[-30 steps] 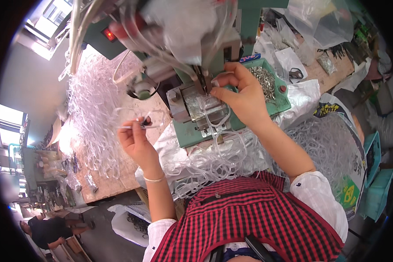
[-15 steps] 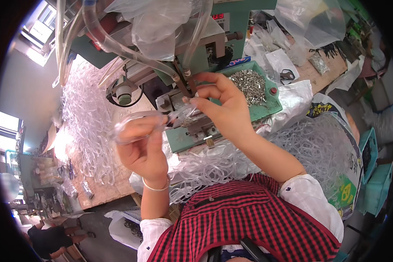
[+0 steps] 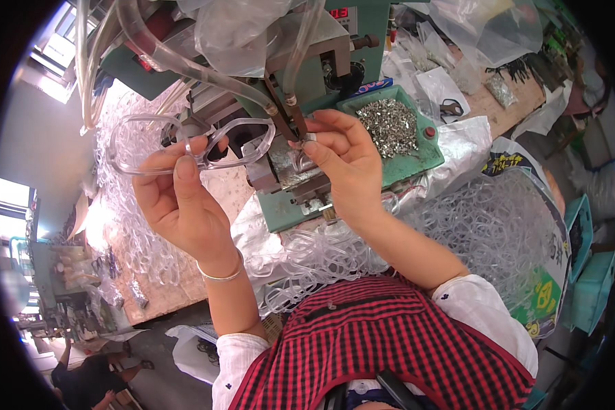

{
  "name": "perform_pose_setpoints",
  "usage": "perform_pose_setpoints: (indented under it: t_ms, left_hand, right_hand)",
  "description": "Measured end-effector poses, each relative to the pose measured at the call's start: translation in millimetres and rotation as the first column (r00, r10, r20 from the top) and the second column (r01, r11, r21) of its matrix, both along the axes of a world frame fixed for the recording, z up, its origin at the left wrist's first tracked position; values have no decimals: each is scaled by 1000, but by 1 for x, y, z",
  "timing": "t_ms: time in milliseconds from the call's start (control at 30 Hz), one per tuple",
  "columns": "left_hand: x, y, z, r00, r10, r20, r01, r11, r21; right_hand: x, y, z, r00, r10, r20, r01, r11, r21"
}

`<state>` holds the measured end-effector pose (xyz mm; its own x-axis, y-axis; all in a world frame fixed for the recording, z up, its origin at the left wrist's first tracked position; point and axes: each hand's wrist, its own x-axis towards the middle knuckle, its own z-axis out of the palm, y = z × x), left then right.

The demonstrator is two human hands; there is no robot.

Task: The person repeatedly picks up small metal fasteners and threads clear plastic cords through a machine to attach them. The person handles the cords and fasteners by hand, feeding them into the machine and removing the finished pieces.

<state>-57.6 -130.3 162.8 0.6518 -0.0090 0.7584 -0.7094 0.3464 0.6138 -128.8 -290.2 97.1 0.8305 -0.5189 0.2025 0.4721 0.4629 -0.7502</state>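
Note:
My left hand (image 3: 188, 205) pinches a clear plastic eyeglass frame (image 3: 238, 164) near its bridge, thumb in front and fingers behind. The frame has no temples on it and is held left of the machine's two upright metal prongs (image 3: 287, 119). Close against the tips of those prongs, my right hand (image 3: 354, 167) has its thumb and index finger pressed together. What lies between them is too small to make out. Beside this hand, a green tray (image 3: 420, 164) holds a heap of small silvery metal parts (image 3: 387, 128).
The green bench machine (image 3: 372, 61) has clear hoses (image 3: 184, 72) in front of it. Clear frames lie piled on the table at left (image 3: 137, 225) and in a large bag at right (image 3: 492, 232). Scissors (image 3: 451, 107) lie behind the tray. Another person (image 3: 89, 379) is at lower left.
My left hand has moved left, drawing the eyeglass frame away from the prongs and turning it so both rims show. My right hand stays by the prongs, with its fingers slightly lower.

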Motion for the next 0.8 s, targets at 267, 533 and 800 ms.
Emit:
perform_pose_setpoints:
  t_ms: [267,533,800]
  left_hand:
    - [-8,-6,10,998,-8,-68,4,999,-52]
    - [-51,11,-21,972,121,202,-183,929,322]
    - [-22,3,13,988,151,3,-151,986,74]
  right_hand:
    - [2,6,6,999,-32,24,32,999,-4]
    - [-29,-16,35,976,-216,-38,111,638,-762]
    - [-2,-27,16,989,-86,-119,7,839,-544]
